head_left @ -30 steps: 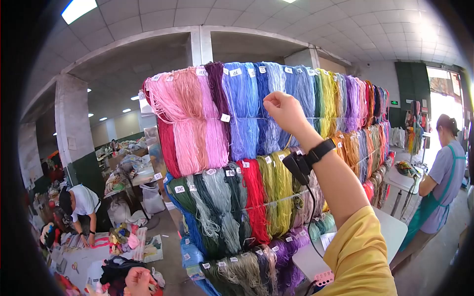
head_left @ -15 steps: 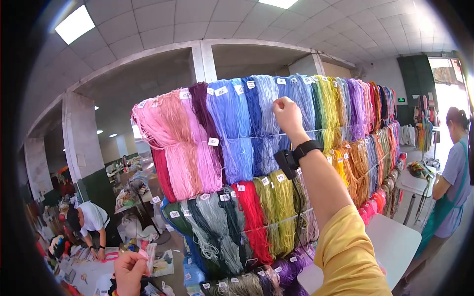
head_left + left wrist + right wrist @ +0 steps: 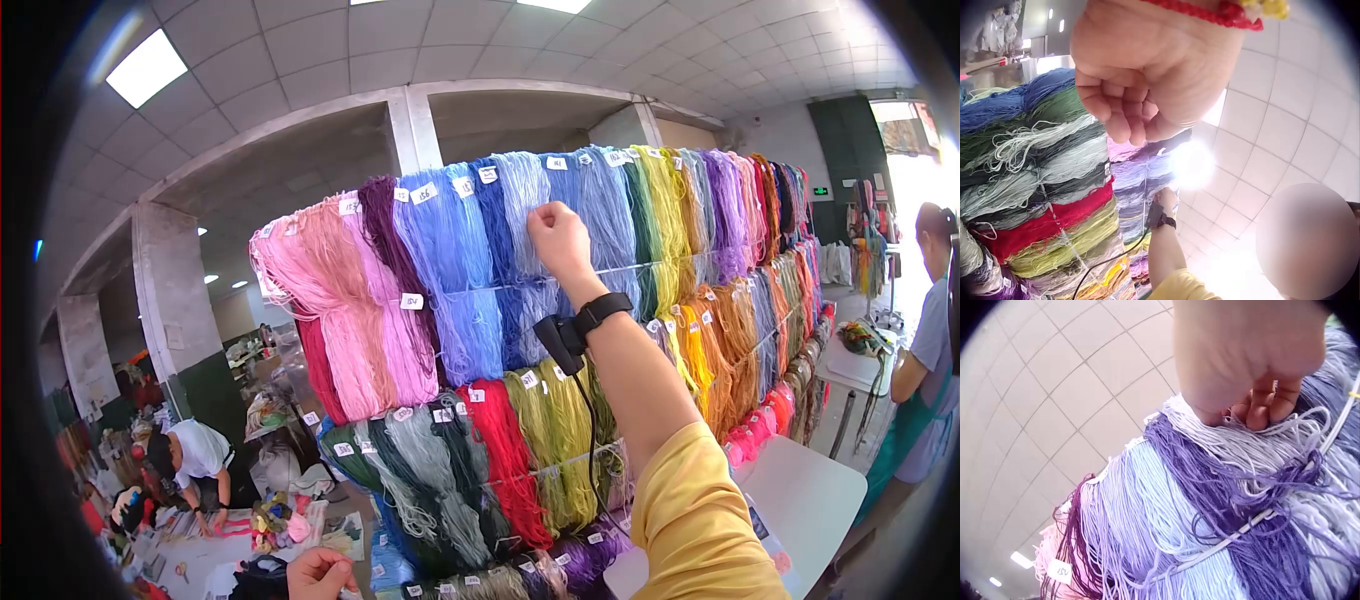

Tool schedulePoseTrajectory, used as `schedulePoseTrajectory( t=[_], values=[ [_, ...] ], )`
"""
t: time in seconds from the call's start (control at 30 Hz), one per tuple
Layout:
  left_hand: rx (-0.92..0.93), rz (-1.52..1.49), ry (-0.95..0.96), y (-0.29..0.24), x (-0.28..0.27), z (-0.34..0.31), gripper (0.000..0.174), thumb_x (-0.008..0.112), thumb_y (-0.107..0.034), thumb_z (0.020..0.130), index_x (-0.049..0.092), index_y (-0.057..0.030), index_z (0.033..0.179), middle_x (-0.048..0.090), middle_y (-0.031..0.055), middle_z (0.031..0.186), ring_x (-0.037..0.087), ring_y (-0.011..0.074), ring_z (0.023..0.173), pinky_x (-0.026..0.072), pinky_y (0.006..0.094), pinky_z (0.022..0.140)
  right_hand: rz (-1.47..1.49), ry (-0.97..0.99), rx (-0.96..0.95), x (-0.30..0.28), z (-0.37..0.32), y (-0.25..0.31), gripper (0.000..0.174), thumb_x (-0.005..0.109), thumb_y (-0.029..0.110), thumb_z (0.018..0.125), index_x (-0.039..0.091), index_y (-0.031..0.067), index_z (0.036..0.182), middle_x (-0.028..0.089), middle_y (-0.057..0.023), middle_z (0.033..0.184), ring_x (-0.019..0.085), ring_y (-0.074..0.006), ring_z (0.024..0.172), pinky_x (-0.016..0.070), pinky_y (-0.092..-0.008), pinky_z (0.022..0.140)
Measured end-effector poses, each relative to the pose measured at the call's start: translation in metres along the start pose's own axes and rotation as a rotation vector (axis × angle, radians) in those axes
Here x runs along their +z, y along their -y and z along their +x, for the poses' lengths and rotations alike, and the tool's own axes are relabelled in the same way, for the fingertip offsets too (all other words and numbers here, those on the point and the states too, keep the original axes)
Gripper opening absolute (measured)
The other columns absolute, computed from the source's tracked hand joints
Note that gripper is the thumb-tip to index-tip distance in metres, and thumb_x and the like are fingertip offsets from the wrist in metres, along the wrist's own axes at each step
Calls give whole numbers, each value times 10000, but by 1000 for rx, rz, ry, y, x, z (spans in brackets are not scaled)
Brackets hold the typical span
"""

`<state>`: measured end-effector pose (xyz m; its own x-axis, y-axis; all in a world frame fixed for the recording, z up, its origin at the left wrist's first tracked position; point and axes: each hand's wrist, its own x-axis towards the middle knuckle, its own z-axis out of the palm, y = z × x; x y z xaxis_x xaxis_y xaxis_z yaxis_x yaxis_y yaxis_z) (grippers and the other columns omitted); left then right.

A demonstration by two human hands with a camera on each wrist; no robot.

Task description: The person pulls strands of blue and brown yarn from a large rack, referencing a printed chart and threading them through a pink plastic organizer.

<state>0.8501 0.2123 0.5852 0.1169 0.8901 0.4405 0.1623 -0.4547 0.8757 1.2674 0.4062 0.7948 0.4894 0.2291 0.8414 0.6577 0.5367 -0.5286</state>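
Observation:
My right hand (image 3: 560,240) reaches up to the top row of a yarn rack, at a pale blue skein (image 3: 522,185). Its curled fingers pinch thin strands of that pale yarn (image 3: 1219,440) in the right wrist view. Dark blue yarn (image 3: 1191,462) hangs right beside it, with a darker blue skein (image 3: 572,195) on the other side. At the bottom of the head view, my left hand (image 3: 320,575) hangs low with loosely curled fingers and nothing visible in them. The left wrist view shows the same left hand (image 3: 1154,69) in front of the rack, a red cord at its wrist.
Pink skeins (image 3: 340,290), red yarn (image 3: 500,430) and olive yarn (image 3: 550,440) hang in rows with white number tags (image 3: 411,300). A white table (image 3: 790,500) stands at right, near a person in an apron (image 3: 925,360). Another person (image 3: 195,455) bends over a cluttered table at left.
My right hand has moved away from me, in to the pale blue yarn. The left hand rose slightly, then dropped and shifted right in the view. The head view has tilted.

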Motion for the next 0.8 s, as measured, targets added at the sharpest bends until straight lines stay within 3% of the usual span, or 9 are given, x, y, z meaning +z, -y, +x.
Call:
schedulePoseTrajectory(
  t=[0.17, 0.47, 0.6, 0.8],
  values=[
    [-23, 25, -53, 0, -1, -8, 69, 549, -91, 852, 567, -26, 867, 521, -3, 633, 472, 77, 570, 371, 199, 535, 62, -90, -28, -4, 8, 12, 214, 563, 266, 785, 606, 64, 841, 641, -102, 817, 614, -279, 787, 467, -370, 704],
    [-57, 7, -85, 6, 0, -26, 72, 535, -81, 857, 570, -19, 869, 527, 0, 624, 478, 74, 563, 378, 194, 543, 40, -20, 21, 5, 11, 16, 208, 562, 251, 790, 610, 59, 854, 642, -116, 821, 614, -289, 807, 465, -375, 715],
    [-111, -37, -99, 12, -4, -34, 74, 536, -79, 858, 572, -16, 868, 531, 0, 630, 483, 73, 566, 385, 187, 536, 132, -119, -12, 4, 15, 3, 195, 552, 219, 792, 621, 53, 869, 643, -122, 807, 618, -271, 782, 466, -356, 703],
    [-129, -81, -140, 19, -2, -43, 75, 538, -76, 857, 569, -17, 890, 527, 0, 629, 489, 75, 555, 396, 188, 512, 364, -7, 115, 0, 21, 2, 182, 564, 206, 794, 621, 42, 851, 643, -111, 752, 617, -249, 728, 465, -340, 680]
  ],
)
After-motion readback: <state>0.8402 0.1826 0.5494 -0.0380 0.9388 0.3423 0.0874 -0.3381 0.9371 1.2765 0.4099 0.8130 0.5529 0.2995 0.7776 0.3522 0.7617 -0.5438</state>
